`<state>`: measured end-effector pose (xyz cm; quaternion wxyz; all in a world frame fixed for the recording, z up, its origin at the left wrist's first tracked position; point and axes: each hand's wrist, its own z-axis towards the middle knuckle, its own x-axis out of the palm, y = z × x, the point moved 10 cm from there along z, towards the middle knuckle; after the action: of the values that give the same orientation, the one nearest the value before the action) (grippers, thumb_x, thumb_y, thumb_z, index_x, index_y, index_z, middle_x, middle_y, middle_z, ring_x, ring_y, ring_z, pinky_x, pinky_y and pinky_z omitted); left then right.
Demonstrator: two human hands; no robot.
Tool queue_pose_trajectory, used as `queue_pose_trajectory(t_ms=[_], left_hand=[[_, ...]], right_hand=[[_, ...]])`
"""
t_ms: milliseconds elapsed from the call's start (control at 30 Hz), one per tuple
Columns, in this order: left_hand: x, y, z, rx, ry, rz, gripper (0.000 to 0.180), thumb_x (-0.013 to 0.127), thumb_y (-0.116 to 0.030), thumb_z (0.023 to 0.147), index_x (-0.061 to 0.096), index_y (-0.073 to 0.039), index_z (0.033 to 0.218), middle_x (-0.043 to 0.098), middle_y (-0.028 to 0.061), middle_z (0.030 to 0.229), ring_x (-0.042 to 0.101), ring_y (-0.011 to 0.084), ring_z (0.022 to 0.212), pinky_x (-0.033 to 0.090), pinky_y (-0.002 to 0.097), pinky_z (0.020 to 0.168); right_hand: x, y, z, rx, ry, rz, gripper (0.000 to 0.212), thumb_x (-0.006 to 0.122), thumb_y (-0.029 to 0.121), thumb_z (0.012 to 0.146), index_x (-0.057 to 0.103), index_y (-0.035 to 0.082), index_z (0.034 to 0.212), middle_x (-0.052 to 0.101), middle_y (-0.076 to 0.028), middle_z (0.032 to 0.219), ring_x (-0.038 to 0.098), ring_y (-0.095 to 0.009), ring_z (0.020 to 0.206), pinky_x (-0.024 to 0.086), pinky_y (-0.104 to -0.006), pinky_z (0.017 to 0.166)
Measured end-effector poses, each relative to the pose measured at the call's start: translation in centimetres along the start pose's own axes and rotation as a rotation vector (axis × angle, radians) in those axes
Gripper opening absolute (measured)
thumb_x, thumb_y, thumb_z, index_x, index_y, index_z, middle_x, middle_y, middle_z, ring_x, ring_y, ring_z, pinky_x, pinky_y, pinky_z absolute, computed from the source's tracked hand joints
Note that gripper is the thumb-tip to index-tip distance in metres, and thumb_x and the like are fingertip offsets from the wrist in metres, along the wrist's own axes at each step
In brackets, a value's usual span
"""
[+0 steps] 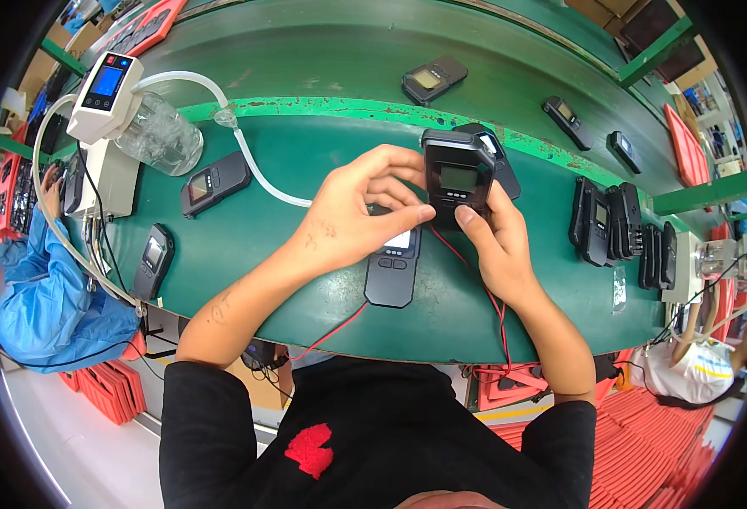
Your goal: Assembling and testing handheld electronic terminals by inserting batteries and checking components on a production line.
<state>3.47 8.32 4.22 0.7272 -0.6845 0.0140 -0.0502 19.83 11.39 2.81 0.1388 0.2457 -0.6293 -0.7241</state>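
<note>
Both hands' fingers (407, 222) clamp the black handheld device (458, 176) — its lower edge hidden.

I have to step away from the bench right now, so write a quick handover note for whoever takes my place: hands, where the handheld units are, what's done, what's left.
Left hand: fingers on the left side of the raised black handheld unit, thumb at its lower edge.
Right hand: grips the unit's right side, thumb on its front below the screen.
Red and black wires run from under it toward the bench edge.
A second unit lies flat beneath the hands.
Right: a row of units standing upright. Left: two lying loose.
Done: the unit's screen faces the camera.
Left: whether it is finished cannot be told from here.
</note>
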Motion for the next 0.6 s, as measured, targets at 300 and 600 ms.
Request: queue_pose_trajectory(t_ms=[300,600], left_hand=[[-0.6,-0.1,0.3,0.085,-0.024,0.296,0.038,0.081,-0.012,0.092,0.061,0.001,0.121,0.073,0.0139,0.106,0.073,0.0197,0.095,0.058,0.0344,0.087],[-1.7,-0.2,0.6,0.223,-0.098,0.38,0.044,0.076,-0.023,0.096,0.061,0.002,0.129,0.072,0.0145,0.108,0.071,0.0244,0.1,0.056,0.0395,0.09]], right_hand=[[0.9,-0.3,0.4,-0.052,0.039,-0.303,0.037,0.062,0.01,0.103,0.055,-0.001,0.138,0.067,-0.011,0.109,0.064,-0.02,0.101,0.05,-0.0332,0.093],[0.9,-1.3,0.8,-0.021,0.011,-0.273,0.04,0.063,0.01,0.102,0.055,0.0,0.14,0.065,-0.011,0.104,0.062,-0.021,0.096,0.051,-0.0338,0.09]])
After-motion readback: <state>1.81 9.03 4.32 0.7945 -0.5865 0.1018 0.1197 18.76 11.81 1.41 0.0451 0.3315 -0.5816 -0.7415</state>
